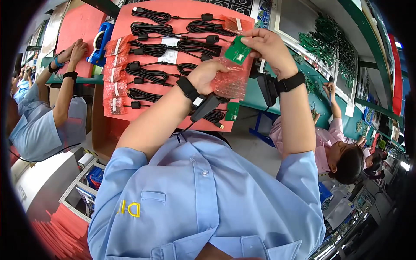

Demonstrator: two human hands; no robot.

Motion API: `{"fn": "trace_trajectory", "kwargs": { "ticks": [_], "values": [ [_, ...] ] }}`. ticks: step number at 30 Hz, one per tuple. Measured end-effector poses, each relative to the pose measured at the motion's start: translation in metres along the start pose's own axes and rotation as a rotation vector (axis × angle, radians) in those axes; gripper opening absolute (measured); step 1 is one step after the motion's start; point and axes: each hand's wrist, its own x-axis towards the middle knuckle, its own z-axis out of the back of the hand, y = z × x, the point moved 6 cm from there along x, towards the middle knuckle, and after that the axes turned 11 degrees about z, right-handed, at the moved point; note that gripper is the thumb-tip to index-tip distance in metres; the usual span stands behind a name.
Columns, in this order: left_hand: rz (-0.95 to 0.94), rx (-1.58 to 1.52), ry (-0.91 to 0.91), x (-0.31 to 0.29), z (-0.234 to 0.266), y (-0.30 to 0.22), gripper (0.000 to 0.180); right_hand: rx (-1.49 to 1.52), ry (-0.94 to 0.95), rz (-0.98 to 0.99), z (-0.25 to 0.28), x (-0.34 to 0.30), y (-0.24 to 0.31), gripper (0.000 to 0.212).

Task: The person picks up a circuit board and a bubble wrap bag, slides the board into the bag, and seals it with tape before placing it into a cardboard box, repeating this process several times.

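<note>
My right hand [272, 48] pinches a green circuit board [236, 52] by its upper right edge, thumb and fingers closed on it. Just below the board, my left hand [205, 78] grips a red bubble-wrap bag [230, 83] at its left side. The board's lower edge is close to the bag; whether they touch I cannot tell. Bundled black cables [151, 29] lie in rows on the pink mat [117, 19], some partly under my left hand. A second green board [232, 112] rests at the mat's near right corner.
Red bubble bags with white labels [115, 74] line the mat's left edge. A blue tape dispenser [101, 45] stands beyond them. Co-workers sit left and right, one's hands [77, 50] near the dispenser. On the right are a green bench [255, 89] and a pile of green boards [327, 41].
</note>
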Motion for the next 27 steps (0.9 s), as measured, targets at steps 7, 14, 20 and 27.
{"fn": "trace_trajectory", "kwargs": {
  "ticks": [7, 14, 20, 27],
  "values": [
    [0.054, -0.176, 0.284, 0.007, -0.003, -0.003, 0.030, -0.083, 0.182, 0.004, -0.007, -0.015, -0.045, 0.020],
    [0.021, -0.196, 0.236, 0.011, -0.010, -0.013, 0.027, -0.199, 0.158, 0.025, -0.004, -0.008, -0.059, 0.022],
    [0.036, -0.074, 0.218, 0.018, 0.002, -0.014, 0.025, -0.465, -0.017, 0.372, 0.010, -0.024, -0.040, 0.023],
    [0.026, -0.080, 0.243, 0.022, -0.003, -0.010, 0.028, -0.645, 0.063, 0.615, -0.008, -0.066, -0.004, 0.024]
  ]
}}
